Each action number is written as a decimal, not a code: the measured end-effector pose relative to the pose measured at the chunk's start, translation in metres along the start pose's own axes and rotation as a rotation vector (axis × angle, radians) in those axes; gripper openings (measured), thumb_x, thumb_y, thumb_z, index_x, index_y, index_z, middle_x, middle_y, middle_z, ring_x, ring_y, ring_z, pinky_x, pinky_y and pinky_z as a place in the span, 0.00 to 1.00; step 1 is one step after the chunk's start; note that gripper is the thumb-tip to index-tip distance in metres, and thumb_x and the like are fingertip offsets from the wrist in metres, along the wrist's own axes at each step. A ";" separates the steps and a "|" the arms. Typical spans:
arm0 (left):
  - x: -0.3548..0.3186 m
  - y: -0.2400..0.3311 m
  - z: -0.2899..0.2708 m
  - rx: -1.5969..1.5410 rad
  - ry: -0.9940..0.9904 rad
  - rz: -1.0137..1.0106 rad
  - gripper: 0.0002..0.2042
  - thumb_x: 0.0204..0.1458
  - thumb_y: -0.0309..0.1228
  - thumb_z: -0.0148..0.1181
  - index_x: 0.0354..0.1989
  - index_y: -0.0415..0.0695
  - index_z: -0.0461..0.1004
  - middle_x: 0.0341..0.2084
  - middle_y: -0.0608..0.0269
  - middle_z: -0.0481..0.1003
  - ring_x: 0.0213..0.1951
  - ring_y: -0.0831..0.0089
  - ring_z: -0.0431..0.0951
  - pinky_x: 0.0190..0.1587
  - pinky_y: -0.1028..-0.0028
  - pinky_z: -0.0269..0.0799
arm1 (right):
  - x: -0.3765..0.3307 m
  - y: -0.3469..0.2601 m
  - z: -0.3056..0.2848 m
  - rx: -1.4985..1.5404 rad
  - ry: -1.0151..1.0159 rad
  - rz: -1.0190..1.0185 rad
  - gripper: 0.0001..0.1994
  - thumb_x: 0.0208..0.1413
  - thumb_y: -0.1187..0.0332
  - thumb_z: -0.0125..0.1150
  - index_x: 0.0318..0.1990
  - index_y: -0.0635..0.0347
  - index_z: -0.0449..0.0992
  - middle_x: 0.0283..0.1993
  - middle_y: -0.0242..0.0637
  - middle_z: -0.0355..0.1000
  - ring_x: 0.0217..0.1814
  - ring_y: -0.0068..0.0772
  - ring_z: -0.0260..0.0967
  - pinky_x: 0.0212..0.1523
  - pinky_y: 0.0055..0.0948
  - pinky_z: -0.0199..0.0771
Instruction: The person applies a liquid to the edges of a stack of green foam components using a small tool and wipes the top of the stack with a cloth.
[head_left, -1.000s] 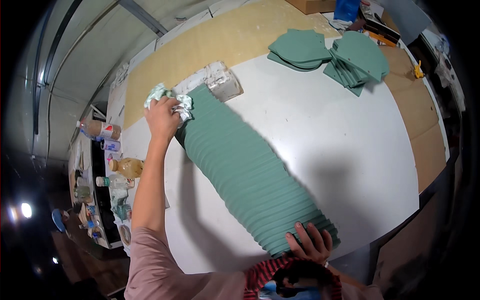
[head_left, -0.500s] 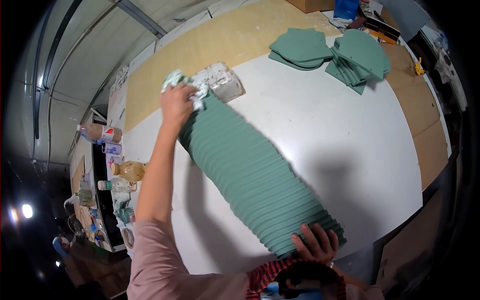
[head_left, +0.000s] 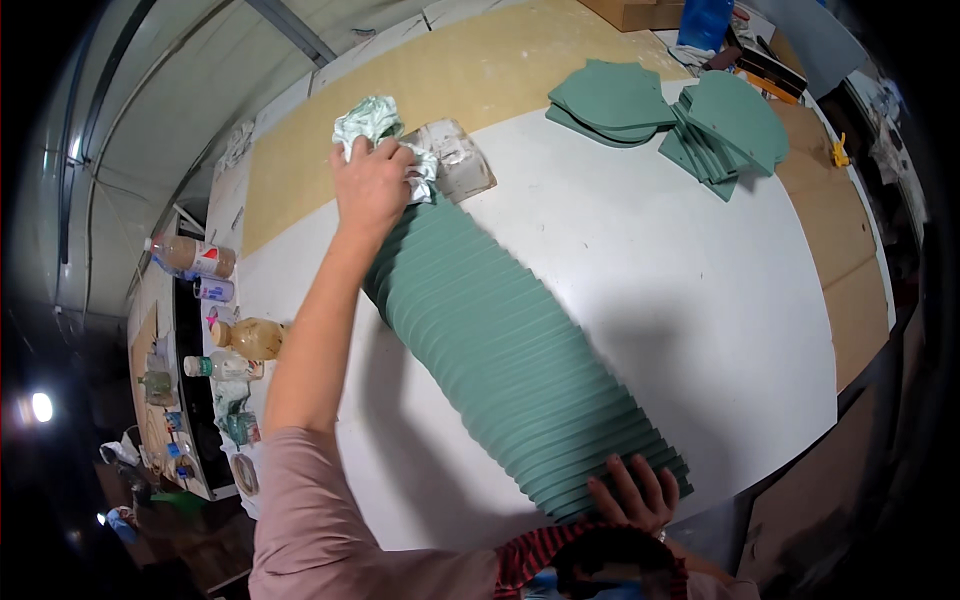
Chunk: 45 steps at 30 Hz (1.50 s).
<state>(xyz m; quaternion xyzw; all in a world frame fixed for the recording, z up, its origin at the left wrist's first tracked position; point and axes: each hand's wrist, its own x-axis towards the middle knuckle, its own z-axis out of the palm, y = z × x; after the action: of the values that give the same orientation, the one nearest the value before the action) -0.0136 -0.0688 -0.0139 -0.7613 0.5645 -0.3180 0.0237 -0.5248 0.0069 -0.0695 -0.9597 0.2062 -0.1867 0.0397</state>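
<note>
A long row of thin green panels (head_left: 510, 350), leaning one over another, runs diagonally across the white table (head_left: 720, 300). At its far end my left hand (head_left: 370, 190) is closed on a crumpled pale green and white cloth (head_left: 368, 118). The cloth lies against the last panels and beside a block (head_left: 462, 160) with a stained, pale covering. My right hand (head_left: 640, 495) rests on the near end of the row, its fingers apart and lying on the panel edges. Its palm is partly hidden.
Two piles of green panels (head_left: 610, 95) (head_left: 735, 120) lie at the far right, near brown cardboard (head_left: 825, 220). Several bottles (head_left: 250, 340) and a roll of tape (head_left: 245, 473) line the left edge. A tan sheet (head_left: 420, 75) covers the far side, with a cardboard box (head_left: 625, 12) behind.
My left hand has moved slightly away from me and to the right with the cloth, past the row's far end. My right hand stays on the near end. The view has shifted slightly.
</note>
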 end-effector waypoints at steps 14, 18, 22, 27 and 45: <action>-0.004 0.001 0.007 -0.083 0.010 -0.019 0.07 0.40 0.28 0.62 0.30 0.53 0.78 0.32 0.70 0.76 0.41 0.62 0.73 0.55 0.47 0.63 | -0.004 0.005 0.002 -0.033 0.011 -0.033 0.23 0.61 0.39 0.49 0.50 0.39 0.79 0.58 0.37 0.75 0.61 0.44 0.68 0.66 0.49 0.53; -0.103 -0.067 0.002 -0.009 -0.192 -0.237 0.09 0.39 0.28 0.64 0.32 0.53 0.79 0.35 0.69 0.76 0.43 0.61 0.72 0.53 0.50 0.63 | 0.001 0.004 0.002 -0.008 0.039 -0.051 0.22 0.61 0.40 0.49 0.50 0.40 0.79 0.57 0.38 0.75 0.61 0.45 0.69 0.66 0.48 0.54; -0.175 -0.109 -0.011 -0.069 -0.238 -0.511 0.08 0.45 0.32 0.65 0.35 0.50 0.79 0.34 0.67 0.76 0.45 0.60 0.72 0.51 0.49 0.63 | 0.014 -0.008 -0.009 0.016 0.028 0.074 0.15 0.65 0.49 0.46 0.51 0.32 0.77 0.55 0.24 0.77 0.55 0.33 0.73 0.65 0.40 0.56; -0.096 -0.044 -0.003 -0.586 0.157 -0.489 0.15 0.48 0.25 0.61 0.47 0.42 0.74 0.40 0.55 0.76 0.42 0.54 0.74 0.48 0.61 0.70 | 0.009 0.003 0.002 -0.027 0.069 0.029 0.19 0.63 0.44 0.44 0.48 0.35 0.80 0.55 0.31 0.77 0.56 0.38 0.73 0.64 0.43 0.56; -0.133 0.009 0.000 -0.576 0.106 -0.436 0.19 0.49 0.19 0.53 0.47 0.51 0.82 0.48 0.56 0.76 0.50 0.54 0.69 0.58 0.62 0.64 | 0.007 0.003 0.003 0.013 0.042 0.031 0.20 0.60 0.43 0.48 0.46 0.40 0.81 0.55 0.35 0.77 0.55 0.42 0.73 0.62 0.45 0.59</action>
<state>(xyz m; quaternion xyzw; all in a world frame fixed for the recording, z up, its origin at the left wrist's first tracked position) -0.0430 0.0443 -0.0783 -0.8217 0.4558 -0.1825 -0.2893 -0.5186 0.0015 -0.0703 -0.9520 0.2207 -0.2073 0.0448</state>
